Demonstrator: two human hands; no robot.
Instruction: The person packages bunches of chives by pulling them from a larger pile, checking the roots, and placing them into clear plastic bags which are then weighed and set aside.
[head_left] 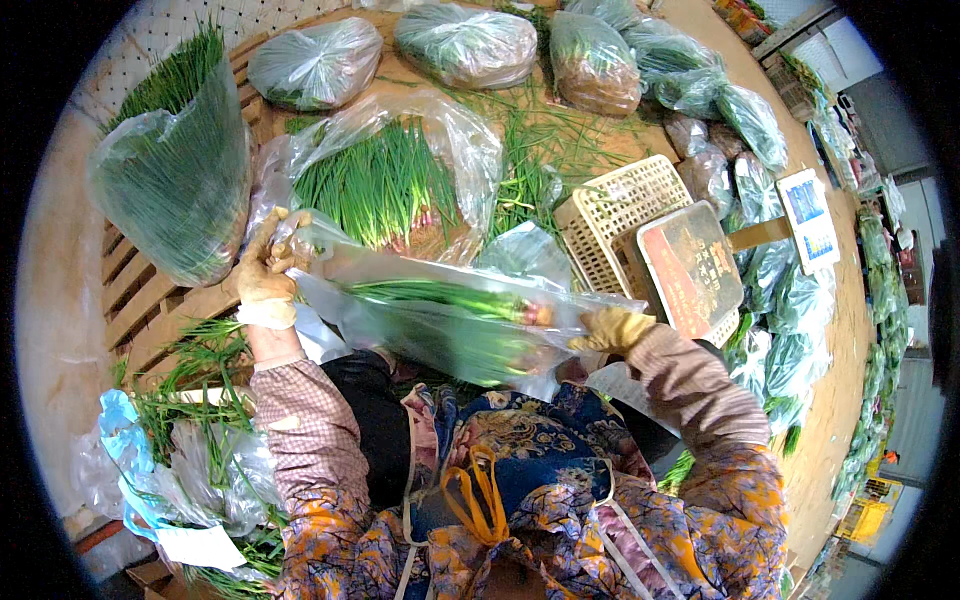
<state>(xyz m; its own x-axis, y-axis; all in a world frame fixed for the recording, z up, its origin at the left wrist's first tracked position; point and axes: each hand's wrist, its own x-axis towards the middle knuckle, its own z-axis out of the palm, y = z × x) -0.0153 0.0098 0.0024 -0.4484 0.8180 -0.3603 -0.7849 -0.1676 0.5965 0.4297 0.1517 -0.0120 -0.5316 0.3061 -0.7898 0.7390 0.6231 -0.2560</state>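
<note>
Across my lap stretches a long clear plastic bag [440, 340] with green onions [470, 300] inside it, their white root ends toward the right. My left hand [268, 270], in a tan work glove, is closed on the bag's left end. At the opposite end, my right hand [612, 330], gloved in yellowish tan, grips the plastic. Just beyond the held bag lies a large opened plastic bag [478, 160] with a broad pile of green onions [375, 185], roots facing me.
A tall filled bag [175, 170] leans at left on slatted wood [135, 310]. Several filled bags [465, 45] line the far side. On the right stand a cream basket [625, 195] and a scale [690, 270] with its display [810, 222]. Loose greens and plastic [210, 450] lie at lower left.
</note>
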